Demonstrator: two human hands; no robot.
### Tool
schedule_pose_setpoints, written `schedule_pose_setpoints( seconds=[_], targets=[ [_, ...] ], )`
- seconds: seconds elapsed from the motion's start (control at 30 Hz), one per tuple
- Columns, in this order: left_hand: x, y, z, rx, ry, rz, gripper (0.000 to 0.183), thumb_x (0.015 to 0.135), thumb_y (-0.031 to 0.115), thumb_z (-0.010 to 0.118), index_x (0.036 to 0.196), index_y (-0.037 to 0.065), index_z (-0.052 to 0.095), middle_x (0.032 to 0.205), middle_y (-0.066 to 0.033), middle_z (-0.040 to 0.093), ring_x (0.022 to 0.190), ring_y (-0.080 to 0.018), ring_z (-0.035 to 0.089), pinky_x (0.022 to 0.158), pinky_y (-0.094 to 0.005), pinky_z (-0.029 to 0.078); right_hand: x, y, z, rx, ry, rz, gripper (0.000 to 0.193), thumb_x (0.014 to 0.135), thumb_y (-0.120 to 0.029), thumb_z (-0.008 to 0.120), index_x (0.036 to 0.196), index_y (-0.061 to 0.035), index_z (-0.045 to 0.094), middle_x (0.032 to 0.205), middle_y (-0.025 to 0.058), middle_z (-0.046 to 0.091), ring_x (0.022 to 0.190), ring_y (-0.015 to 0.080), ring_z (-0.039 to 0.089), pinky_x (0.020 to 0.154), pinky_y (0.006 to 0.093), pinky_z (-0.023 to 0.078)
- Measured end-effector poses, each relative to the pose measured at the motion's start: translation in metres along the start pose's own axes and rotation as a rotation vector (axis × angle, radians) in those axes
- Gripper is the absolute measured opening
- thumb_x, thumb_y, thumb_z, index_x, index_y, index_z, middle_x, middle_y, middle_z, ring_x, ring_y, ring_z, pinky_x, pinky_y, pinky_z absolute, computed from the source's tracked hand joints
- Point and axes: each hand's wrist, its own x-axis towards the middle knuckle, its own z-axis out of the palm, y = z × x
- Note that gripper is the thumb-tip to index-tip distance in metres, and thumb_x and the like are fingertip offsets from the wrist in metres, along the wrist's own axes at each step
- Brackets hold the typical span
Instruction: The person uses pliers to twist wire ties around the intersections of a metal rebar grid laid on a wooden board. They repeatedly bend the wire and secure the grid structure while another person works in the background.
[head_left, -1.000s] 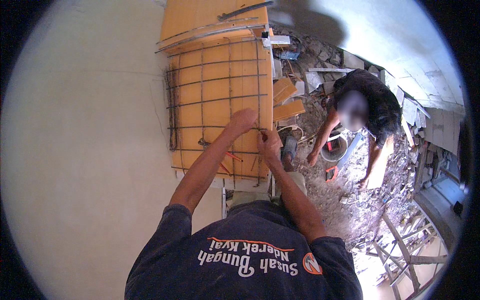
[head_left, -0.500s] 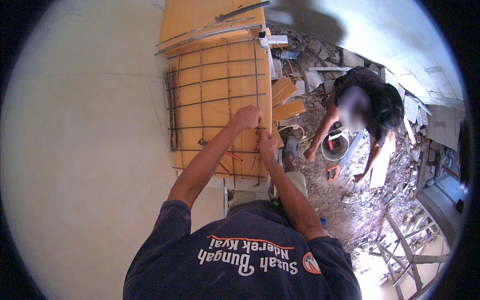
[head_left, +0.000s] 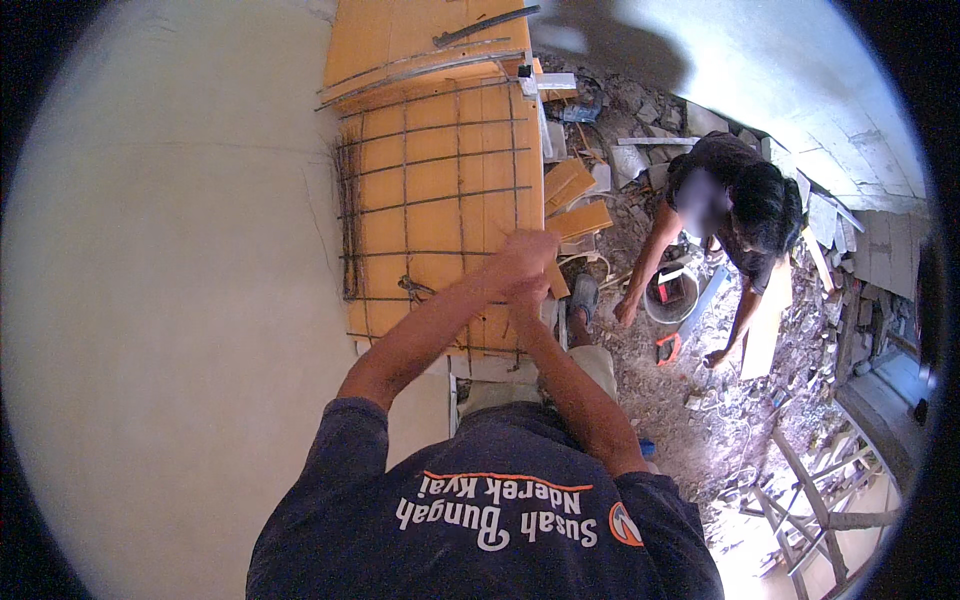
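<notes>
A grid of dark reinforcing bars (head_left: 430, 202) lies over orange formwork boards (head_left: 487, 140). My left hand (head_left: 525, 256) is closed at the grid's right edge, blurred by motion. Just below it, against its underside, is my right hand (head_left: 528, 291), also closed and partly covered by the left. Whatever the fingers of either hand grip is hidden. Beneath my left forearm lies a dark metal tool (head_left: 412, 288), its handles mostly covered. A bundle of thin tie wire (head_left: 349, 225) rests along the grid's left side.
A plain wall (head_left: 170, 300) borders the boards on the left. On the rubble floor at right, another person (head_left: 730, 190) bends over a bucket (head_left: 650, 302) and an orange-handled saw (head_left: 668, 349). Loose orange board pieces (head_left: 582, 220) lie beside the formwork. A wooden frame (head_left: 830, 519) stands lower right.
My left hand has moved right and slightly down, coming against my right hand. My left forearm now covers the tool's red handles. The other person's head has shifted right.
</notes>
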Motion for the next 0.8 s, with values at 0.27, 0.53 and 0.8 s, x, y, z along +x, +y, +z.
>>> schedule_pose_setpoints(
  seconds=[0.27, 0.53, 0.8],
  targets=[
    [-0.019, 0.076, 0.053, 0.39, -0.191, -0.23, 0.02, 0.088, 0.017, 0.06, 0.104, 0.006, 0.062, 0.097, -0.014, 0.068, 0.098, -0.0323, 0.066, 0.078, -0.0533, 0.053, -0.02, -0.024, 0.001, -0.119, 0.051, 0.007, 0.031, 0.095, -0.033, 0.063, 0.101, -0.003, 0.069, 0.072, 0.0067, 0.063, 0.055, 0.0168, 0.061, 0.053, 0.0341, 0.056],
    [-0.069, 0.146, -0.033, -0.107, 0.547, 0.12, 0.029, 0.085, 0.017, 0.066, 0.113, 0.008, 0.067, 0.126, -0.0146, 0.058, 0.117, -0.0334, 0.056, 0.101, -0.0482, 0.045, -0.047, -0.057, 0.022, 0.013, 0.078, 0.325, 0.028, 0.1, -0.028, 0.054, 0.1, -0.0018, 0.064, 0.069, 0.0065, 0.06, 0.056, 0.018, 0.058, 0.057, 0.032, 0.054],
    [-0.182, 0.104, -0.041, -0.536, 0.658, 0.02, 0.03, 0.085, 0.015, 0.066, 0.114, 0.007, 0.065, 0.122, -0.0154, 0.061, 0.117, -0.0355, 0.057, 0.1, -0.0488, 0.044, -0.035, -0.012, 0.055, 1.1, -0.036, 0.386, 0.022, 0.103, -0.019, 0.048, 0.086, -0.007, 0.054, 0.065, 0.0003, 0.045, 0.051, 0.0151, 0.041, 0.053, 0.0247, 0.048]
  ],
)
